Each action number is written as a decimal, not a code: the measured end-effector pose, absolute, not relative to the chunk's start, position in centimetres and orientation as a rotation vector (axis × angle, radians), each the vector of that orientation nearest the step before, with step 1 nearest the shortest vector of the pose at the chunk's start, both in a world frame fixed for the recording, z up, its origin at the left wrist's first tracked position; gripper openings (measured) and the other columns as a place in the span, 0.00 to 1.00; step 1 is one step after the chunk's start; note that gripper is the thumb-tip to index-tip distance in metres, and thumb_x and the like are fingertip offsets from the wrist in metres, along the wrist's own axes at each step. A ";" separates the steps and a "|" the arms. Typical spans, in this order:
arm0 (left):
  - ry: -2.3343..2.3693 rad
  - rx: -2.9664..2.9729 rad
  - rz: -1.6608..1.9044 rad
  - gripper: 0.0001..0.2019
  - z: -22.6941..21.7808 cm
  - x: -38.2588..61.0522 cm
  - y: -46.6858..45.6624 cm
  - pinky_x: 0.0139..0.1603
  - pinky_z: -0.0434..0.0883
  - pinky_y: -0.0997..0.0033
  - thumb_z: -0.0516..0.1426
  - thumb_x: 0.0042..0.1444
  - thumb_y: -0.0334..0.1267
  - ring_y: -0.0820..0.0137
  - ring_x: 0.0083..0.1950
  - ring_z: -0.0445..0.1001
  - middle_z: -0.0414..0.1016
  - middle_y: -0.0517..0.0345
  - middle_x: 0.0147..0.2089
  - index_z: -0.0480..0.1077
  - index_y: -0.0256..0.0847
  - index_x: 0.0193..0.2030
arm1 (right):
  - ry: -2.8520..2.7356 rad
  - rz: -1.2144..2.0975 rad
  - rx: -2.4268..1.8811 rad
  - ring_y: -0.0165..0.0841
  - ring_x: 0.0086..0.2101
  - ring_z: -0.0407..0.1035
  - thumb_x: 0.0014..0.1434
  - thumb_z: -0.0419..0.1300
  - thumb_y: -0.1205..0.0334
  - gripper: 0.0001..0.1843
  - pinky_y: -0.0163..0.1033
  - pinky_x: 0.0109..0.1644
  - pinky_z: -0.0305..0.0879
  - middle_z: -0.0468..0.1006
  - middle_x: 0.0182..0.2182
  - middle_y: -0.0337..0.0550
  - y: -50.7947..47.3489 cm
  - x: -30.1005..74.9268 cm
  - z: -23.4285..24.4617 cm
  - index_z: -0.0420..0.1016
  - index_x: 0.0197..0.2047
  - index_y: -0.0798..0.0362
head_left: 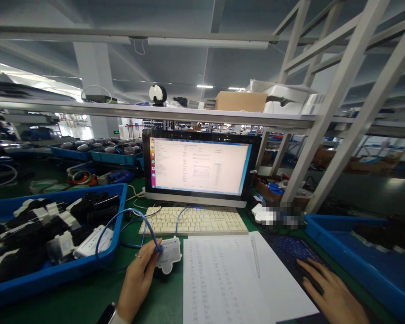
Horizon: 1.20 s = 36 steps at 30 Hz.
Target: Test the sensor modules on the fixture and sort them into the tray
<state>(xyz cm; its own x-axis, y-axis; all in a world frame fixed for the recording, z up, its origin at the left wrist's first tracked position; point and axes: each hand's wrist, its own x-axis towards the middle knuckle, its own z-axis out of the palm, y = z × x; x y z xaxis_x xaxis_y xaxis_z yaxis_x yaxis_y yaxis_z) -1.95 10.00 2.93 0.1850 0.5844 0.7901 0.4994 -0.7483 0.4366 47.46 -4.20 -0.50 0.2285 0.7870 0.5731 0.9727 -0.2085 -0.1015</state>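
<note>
My left hand (137, 280) pinches the blue cable (150, 223) by its plug end, at the left edge of a small white device (169, 257) with a printed label. The cable loops up from my fingers and back towards the left. A dark computer mouse (311, 278) lies under my right hand (334, 292), mostly covered by the palm and fingers. Between my hands is a printed sheet of paper (219, 279) with a white pen (255, 257) on it. Behind the device stand a cream keyboard (192, 220) and a lit computer monitor (199, 166).
On the left, a blue bin (54, 279) holds black and white parts. Another blue bin (357, 265) stands at the right, beyond the dark mouse pad (295, 249). A shelf (189, 112) crosses above the monitor, with slanted metal posts (327, 108) at the right.
</note>
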 end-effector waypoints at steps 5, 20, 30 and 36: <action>1.109 2.333 1.598 0.15 3.0 -1.9 10.0 0.51 0.72 0.68 0.49 0.61 0.41 0.63 0.51 0.73 0.73 0.52 0.51 0.67 0.44 0.53 | -1.621 -0.585 -2.052 0.45 0.47 0.67 0.56 0.45 0.47 0.25 0.52 0.48 0.68 0.73 0.47 0.45 -4.2 47.4 -0.4 0.74 0.49 0.47; 1.108 2.400 1.614 0.16 2.8 -2.0 9.9 0.52 0.71 0.70 0.50 0.61 0.37 0.65 0.52 0.72 0.72 0.53 0.52 0.65 0.45 0.55 | -1.620 -0.567 -2.076 0.44 0.47 0.67 0.57 0.44 0.47 0.25 0.50 0.47 0.68 0.72 0.48 0.45 -4.4 47.3 -0.4 0.74 0.50 0.46; 1.087 2.438 1.635 0.16 2.9 -2.0 10.0 0.51 0.71 0.72 0.50 0.61 0.37 0.66 0.52 0.72 0.72 0.52 0.51 0.64 0.44 0.55 | -1.633 -0.593 -2.068 0.44 0.47 0.67 0.57 0.44 0.47 0.25 0.51 0.49 0.67 0.73 0.47 0.45 -4.3 47.2 -0.4 0.74 0.49 0.46; 1.078 2.466 1.664 0.15 3.1 -2.0 9.9 0.52 0.70 0.72 0.50 0.61 0.38 0.66 0.51 0.73 0.73 0.52 0.50 0.65 0.43 0.55 | -1.629 -0.603 -2.077 0.43 0.48 0.66 0.57 0.44 0.48 0.25 0.50 0.50 0.66 0.71 0.49 0.45 -4.4 47.2 -0.3 0.73 0.50 0.46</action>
<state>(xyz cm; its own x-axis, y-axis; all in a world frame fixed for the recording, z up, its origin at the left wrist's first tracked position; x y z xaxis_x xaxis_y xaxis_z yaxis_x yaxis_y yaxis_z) -2.00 9.91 3.10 0.2148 0.5191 0.8273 0.5425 -0.7677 0.3409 47.17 -4.41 -0.28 0.2151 0.7863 0.5792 0.9739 -0.2168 -0.0672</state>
